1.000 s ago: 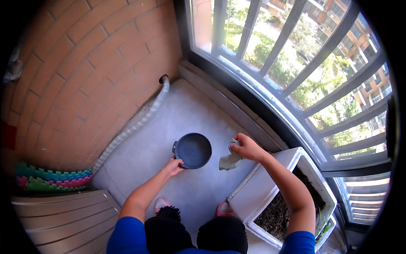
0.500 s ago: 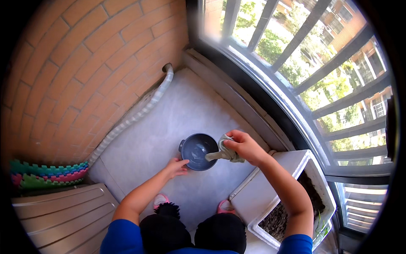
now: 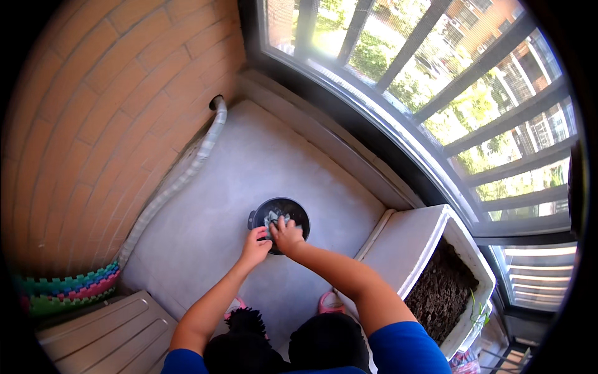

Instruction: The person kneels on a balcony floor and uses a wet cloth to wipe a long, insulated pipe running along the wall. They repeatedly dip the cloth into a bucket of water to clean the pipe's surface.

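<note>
Outdoors, grey concrete floor (image 3: 261, 162); hands grip dark pot (image 3: 280, 215) rim, pale scrap (image 3: 274, 219) inside.

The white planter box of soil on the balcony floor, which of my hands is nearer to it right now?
Right. The right hand reaches into the dark pot, on the side toward the white planter box; the left hand grips the pot's far rim.
</note>
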A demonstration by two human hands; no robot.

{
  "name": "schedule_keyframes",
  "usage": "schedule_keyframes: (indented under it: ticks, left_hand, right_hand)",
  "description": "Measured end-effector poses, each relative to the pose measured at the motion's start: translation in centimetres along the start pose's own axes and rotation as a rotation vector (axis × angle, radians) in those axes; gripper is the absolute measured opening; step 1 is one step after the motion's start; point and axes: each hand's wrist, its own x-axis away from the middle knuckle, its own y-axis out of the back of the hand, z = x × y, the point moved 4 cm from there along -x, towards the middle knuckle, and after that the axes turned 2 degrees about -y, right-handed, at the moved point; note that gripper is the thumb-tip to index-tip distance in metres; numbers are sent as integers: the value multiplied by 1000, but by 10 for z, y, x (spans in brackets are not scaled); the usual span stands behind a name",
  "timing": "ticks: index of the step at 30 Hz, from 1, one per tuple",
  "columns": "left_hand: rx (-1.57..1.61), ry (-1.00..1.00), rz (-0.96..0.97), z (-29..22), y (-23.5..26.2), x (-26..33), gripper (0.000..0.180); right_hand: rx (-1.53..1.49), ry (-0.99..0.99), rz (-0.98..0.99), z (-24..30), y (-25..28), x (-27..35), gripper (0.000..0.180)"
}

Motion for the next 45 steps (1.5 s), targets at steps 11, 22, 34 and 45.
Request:
schedule_keyframes:
  ticks: [11, 22, 34, 45]
  left_hand:
    - [601, 285, 120, -24, -16, 7, 32]
    - [926, 425, 209, -48, -28, 7, 43]
    - [679, 314, 228, -75, -25, 21, 57]
    - [618, 394, 146, -53, -38, -3, 42]
  right_hand:
    - [-865, -183, -92, -16, 22, -13, 32]
    - [-952, 70, -118, -4, 77, 18, 18]
    - [-1596, -303, 100, -14, 96, 25, 17]
    - [-1361, -469, 177, 0, 58, 5, 26]
